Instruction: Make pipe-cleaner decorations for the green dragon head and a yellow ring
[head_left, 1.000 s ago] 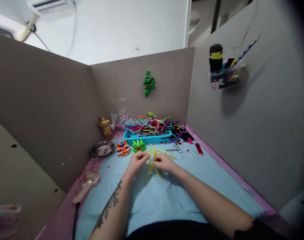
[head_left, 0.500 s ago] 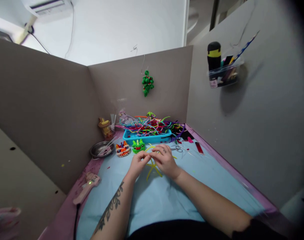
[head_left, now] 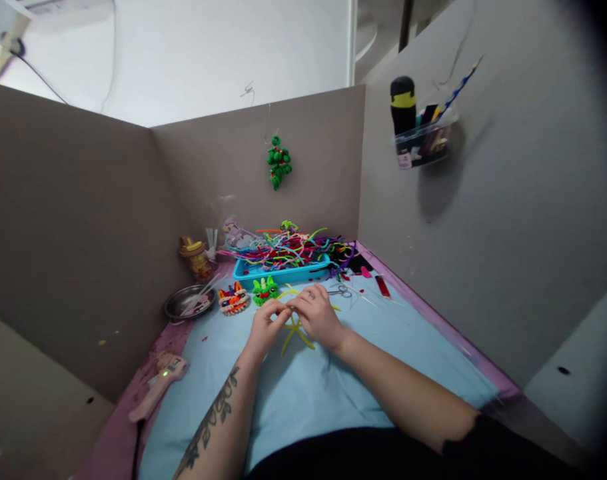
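Note:
Several yellow pipe cleaners (head_left: 295, 328), joined in a star shape, spread out beneath and around my hands. My left hand (head_left: 269, 325) pinches with thumb and forefinger at the upper middle of this shape. Fingertip to fingertip with it, my right hand (head_left: 317, 315) is closed too, its fingers bent over the yellow strands. Just what lies between the fingertips is mostly hidden. Close behind my hands sits a green pipe-cleaner animal head (head_left: 266, 291). An orange and white one (head_left: 233, 299) stands to its left.
A blue tray (head_left: 283, 275) heaped with coloured pipe cleaners (head_left: 288, 248) stands at the back. Scissors (head_left: 342, 291) lie right of my hands. At left are a metal bowl (head_left: 176, 308) and a pink glue gun (head_left: 158, 387) with a cord. Grey panels enclose the table.
The whole view has shifted, so everything appears further left. My hands keep nearly the same pinched pose over the yellow pipe cleaners.

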The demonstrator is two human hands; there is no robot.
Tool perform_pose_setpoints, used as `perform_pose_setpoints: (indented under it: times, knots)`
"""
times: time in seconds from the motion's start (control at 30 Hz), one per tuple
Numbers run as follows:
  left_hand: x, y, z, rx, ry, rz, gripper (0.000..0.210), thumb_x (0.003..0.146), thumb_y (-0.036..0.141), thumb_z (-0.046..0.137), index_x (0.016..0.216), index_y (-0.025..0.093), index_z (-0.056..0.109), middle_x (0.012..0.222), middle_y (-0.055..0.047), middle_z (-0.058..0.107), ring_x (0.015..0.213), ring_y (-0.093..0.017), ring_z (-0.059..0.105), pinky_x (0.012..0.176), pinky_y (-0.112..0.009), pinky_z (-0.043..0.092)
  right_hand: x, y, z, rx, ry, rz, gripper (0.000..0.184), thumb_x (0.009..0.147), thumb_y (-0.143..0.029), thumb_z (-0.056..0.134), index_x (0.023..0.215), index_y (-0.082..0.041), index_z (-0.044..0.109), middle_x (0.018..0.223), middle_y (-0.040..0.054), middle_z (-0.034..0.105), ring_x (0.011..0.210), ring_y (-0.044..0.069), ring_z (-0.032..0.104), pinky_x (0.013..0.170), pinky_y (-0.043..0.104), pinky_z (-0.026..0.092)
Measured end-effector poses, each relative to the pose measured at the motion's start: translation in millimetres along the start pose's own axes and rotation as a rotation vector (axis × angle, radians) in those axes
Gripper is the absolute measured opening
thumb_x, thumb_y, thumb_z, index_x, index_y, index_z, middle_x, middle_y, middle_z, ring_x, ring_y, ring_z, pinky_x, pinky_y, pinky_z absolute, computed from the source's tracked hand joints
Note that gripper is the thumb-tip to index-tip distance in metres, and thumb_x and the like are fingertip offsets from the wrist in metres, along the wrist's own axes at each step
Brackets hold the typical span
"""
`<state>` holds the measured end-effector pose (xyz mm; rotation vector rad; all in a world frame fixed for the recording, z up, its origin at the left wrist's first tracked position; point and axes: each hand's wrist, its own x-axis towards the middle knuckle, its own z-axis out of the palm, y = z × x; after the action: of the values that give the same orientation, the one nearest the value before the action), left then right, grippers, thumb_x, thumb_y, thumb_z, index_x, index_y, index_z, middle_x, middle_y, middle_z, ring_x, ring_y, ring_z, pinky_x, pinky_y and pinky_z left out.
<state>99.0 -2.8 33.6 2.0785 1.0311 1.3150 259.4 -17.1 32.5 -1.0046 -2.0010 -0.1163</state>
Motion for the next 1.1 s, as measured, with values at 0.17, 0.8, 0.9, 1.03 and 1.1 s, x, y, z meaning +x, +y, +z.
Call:
perform_pose_setpoints:
  times: [0.17,0.8,0.9,1.03,1.1]
  knots:
    - [1,-2,4.7,0.126,0.036,0.115,0.017,0.078,0.03,0.056,0.069,0.018,0.063,0.071,-0.003,0.057,0.069,-0.015,0.052,0.064,-0.025,0.041,2,-2,0,-0.036,-0.005,0.037,0.023,0.082,-0.011,0.045,0.096,-0.02,0.06,0.092,0.0058,0.061,0.097,0.022,0.042,0.097,0.04,0.022]
    - [84,22,-3.3,0.589,0.196,0.325,0.015,0.083,0.026,0.053,0.076,0.019,0.063,0.075,-0.004,0.062,0.075,-0.017,0.054,0.071,-0.029,0.04,84,34,-26,-0.003,0.082,0.036,0.021,0.083,-0.012,0.048,0.087,-0.022,0.065,0.089,0.0065,0.061,0.093,0.023,0.043,0.084,0.039,0.032]
    - [105,14,-7.7,0.331,0.149,0.215,0.016,0.082,0.027,0.052,0.074,0.017,0.061,0.076,-0.004,0.06,0.074,-0.015,0.055,0.068,-0.026,0.042,99,50,-19,0.072,0.123,0.015,0.017,0.083,-0.014,0.051,0.086,-0.022,0.065,0.085,0.0044,0.063,0.092,0.022,0.044,0.085,0.039,0.032]
    - [122,4,-16.2,0.189,0.105,0.116,0.014,0.081,0.029,0.053,0.078,0.018,0.061,0.073,-0.001,0.061,0.067,-0.013,0.054,0.064,-0.024,0.042,120,64,-13,0.126,0.13,-0.02,0.013,0.082,-0.016,0.052,0.083,-0.021,0.064,0.081,0.0033,0.062,0.088,0.02,0.046,0.083,0.037,0.035]
    - [126,4,-18.5,0.181,0.134,0.102,0.013,0.08,0.028,0.055,0.08,0.017,0.061,0.074,-0.001,0.061,0.066,-0.013,0.053,0.064,-0.023,0.042,128,66,-12,0.132,0.135,-0.033,0.014,0.083,-0.016,0.051,0.082,-0.021,0.064,0.081,0.0035,0.061,0.087,0.02,0.046,0.082,0.037,0.036]
